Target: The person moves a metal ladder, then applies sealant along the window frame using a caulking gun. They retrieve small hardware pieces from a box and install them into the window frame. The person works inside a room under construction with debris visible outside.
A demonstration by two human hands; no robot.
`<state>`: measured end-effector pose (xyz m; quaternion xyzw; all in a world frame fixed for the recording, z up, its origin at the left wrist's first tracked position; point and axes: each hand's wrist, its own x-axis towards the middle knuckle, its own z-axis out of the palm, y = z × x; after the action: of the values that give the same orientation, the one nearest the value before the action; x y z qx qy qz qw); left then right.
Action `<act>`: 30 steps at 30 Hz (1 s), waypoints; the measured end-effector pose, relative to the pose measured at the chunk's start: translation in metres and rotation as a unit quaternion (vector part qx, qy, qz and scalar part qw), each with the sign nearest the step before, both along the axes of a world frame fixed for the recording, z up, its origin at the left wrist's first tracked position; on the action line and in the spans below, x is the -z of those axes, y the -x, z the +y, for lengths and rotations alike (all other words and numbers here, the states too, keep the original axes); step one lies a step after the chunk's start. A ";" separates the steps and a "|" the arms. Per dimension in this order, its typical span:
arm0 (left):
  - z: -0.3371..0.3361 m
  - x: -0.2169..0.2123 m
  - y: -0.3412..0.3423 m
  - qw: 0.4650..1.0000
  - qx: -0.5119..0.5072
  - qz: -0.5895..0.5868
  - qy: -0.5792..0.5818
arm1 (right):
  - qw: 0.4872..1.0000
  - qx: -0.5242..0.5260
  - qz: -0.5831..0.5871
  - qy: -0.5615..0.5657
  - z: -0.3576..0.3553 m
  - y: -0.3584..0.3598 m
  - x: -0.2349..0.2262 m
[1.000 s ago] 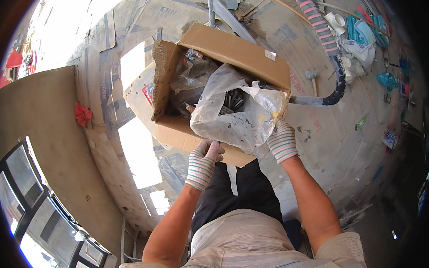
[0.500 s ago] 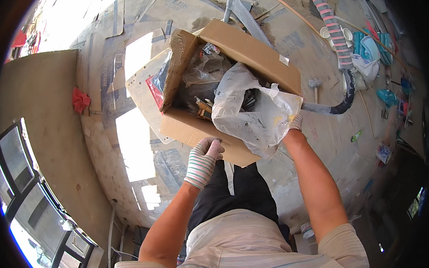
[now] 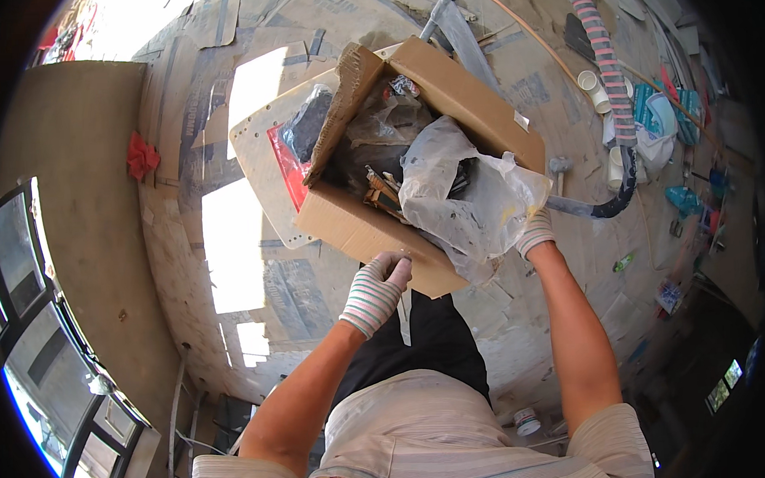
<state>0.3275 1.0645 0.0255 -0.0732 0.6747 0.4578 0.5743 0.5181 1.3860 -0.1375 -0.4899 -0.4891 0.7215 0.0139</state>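
Observation:
A brown cardboard box [image 3: 374, 239] with raised flaps is in front of me, tilted across the view. My left hand [image 3: 379, 291], in a striped knit glove, is closed at the near flap, thumb against curled fingers. At the box's right end, my gloved right hand [image 3: 536, 232] grips the corner beside a cloudy plastic bag [image 3: 435, 165]; its fingertips are partly hidden. The bag lies crumpled over the box's right half. Inside are another clear bag [image 3: 387, 121], thin wood-coloured pieces [image 3: 382, 188] and dark items I cannot make out.
Under the box's left side is a pale board [image 3: 257, 151] with holes, bearing a red flat item [image 3: 289, 171] and a dark bagged bundle [image 3: 309, 123]. A hammer [image 3: 558, 165], wrapped hose [image 3: 606, 71], paper cups [image 3: 592, 88] and litter lie right. A red cloth [image 3: 143, 155] lies left.
The box has shifted right over the board, uncovering more of the red item and the dark bundle. Both hands have moved along with it.

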 end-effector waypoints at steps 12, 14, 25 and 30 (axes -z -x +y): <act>0.012 -0.005 -0.004 0.999 0.044 0.000 -0.021 | 0.922 -0.220 -0.170 -0.268 -0.029 0.056 -0.191; 0.018 -0.006 -0.004 0.998 0.056 0.001 -0.030 | 0.938 -0.187 -0.185 -0.228 -0.027 0.053 -0.206; 0.066 -0.094 -0.042 0.989 0.031 0.051 -0.133 | 0.962 -0.128 -0.132 -0.201 -0.050 0.022 -0.283; 0.078 -0.114 -0.068 0.956 0.138 0.250 -0.070 | 0.958 -0.167 -0.137 -0.188 -0.067 0.011 -0.302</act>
<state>0.3959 1.1427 0.1393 0.1779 0.7664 0.4241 0.4485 0.5067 1.3186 0.1644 -0.4842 -0.6881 0.5342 -0.0821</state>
